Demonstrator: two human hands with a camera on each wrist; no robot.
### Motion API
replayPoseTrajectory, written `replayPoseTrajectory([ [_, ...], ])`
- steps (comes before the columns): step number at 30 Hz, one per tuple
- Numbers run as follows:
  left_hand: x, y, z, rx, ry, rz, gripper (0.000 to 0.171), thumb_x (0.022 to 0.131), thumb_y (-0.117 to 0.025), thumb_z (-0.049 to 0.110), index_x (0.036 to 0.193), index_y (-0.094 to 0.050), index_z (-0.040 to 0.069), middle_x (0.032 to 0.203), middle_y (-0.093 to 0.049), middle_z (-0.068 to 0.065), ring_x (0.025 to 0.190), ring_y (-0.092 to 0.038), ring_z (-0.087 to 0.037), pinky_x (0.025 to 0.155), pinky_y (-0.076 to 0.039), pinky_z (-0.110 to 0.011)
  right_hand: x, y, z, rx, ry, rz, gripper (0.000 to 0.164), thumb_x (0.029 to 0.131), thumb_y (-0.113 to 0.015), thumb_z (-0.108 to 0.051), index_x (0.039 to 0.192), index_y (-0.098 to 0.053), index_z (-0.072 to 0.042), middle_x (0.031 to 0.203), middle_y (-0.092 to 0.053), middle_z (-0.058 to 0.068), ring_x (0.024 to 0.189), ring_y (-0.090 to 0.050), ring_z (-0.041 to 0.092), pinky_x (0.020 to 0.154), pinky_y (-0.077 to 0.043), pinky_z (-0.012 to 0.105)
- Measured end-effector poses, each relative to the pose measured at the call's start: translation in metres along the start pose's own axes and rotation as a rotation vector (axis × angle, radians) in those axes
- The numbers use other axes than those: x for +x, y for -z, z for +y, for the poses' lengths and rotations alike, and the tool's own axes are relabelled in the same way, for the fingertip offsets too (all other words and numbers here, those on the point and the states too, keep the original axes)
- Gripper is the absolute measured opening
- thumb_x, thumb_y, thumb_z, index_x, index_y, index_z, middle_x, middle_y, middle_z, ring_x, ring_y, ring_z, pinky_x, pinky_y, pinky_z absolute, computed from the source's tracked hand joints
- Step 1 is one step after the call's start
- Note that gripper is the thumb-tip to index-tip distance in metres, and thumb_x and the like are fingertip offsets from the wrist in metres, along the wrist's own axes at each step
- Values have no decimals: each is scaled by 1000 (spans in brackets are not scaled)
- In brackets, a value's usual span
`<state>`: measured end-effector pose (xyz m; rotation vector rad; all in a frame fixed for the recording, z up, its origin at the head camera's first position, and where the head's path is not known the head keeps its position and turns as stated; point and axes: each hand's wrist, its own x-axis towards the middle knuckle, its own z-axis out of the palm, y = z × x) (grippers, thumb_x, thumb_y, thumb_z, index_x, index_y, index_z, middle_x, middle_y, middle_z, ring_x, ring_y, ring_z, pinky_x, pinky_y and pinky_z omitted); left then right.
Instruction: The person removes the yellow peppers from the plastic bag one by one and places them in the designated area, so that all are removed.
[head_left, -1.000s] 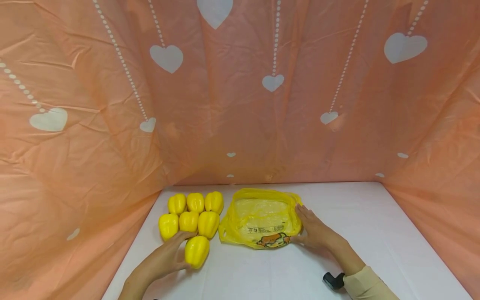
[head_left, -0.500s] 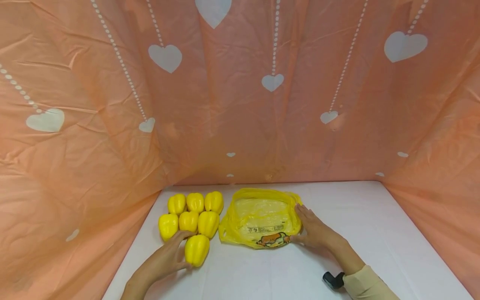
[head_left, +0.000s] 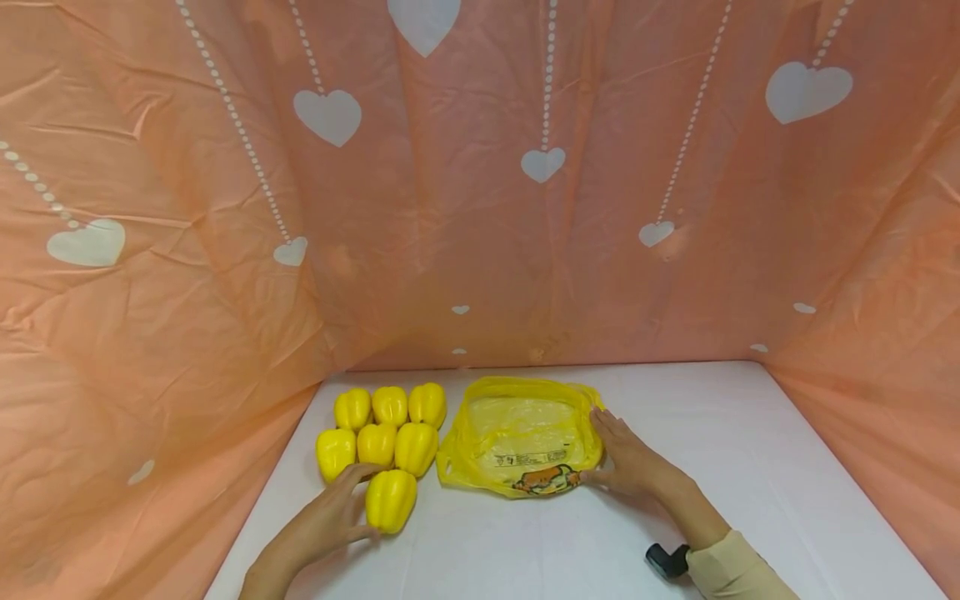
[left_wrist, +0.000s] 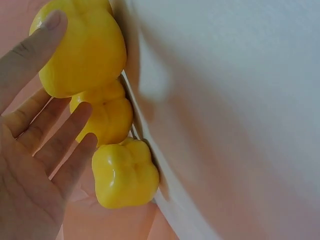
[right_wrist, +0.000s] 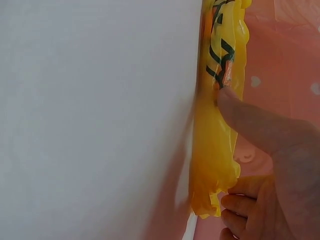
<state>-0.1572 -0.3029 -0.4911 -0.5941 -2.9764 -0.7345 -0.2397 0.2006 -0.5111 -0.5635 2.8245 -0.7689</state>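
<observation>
In the head view, a yellow bell pepper (head_left: 391,502) sits at the near side of several others like it, with my left hand (head_left: 322,521) around its left side. In the left wrist view my thumb lies across this pepper (left_wrist: 92,50); some fingertips are hidden behind it, while two others extend apart from it. A thin yellow plastic bag (head_left: 525,433) lies spread with its mouth upward, right of the peppers. At the bag's right edge rests my right hand (head_left: 630,458). The right wrist view shows that thumb touching the bag's printed side (right_wrist: 215,130), fingers at its far end.
Further yellow bell peppers (head_left: 377,445) stand in two rows at the back left of the white table (head_left: 480,550). A black device (head_left: 666,561) sits at the right wrist by a beige sleeve (head_left: 735,571). A peach curtain (head_left: 480,250) with white hearts surrounds the table.
The near pepper and my left hand have shifted very slightly away from me, then slightly left. My right hand and the bag have stayed in place.
</observation>
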Motion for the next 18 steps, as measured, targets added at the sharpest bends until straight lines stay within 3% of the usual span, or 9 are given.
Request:
replayPoseTrajectory([
  [8, -1, 2, 2, 29, 1, 15, 93, 77, -96, 41, 151, -52, 4, 149, -57, -13, 130, -61, -34, 106, -54, -59, -1, 2, 0, 6, 13, 5, 112, 92, -84, -48, 166, -21, 8, 175, -18, 28, 161, -17, 49, 130, -17, 63],
  [14, 2, 3, 8, -2, 22, 36, 85, 90, -85, 48, 156, -50, 7, 154, -56, -14, 137, -58, -41, 110, -50, -64, -4, 4, 2, -21, 38, 23, 111, 93, -83, -48, 166, -22, 8, 174, -19, 29, 161, -17, 50, 129, -18, 64],
  [18, 11, 2, 16, 58, 22, 56, 77, 97, -78, 48, 156, -52, 6, 157, -55, -13, 141, -56, -39, 116, -46, -60, -5, 5, 5, -40, 43, 35, 109, 93, -82, -48, 166, -24, 7, 174, -19, 28, 161, -17, 50, 129, -17, 64],
])
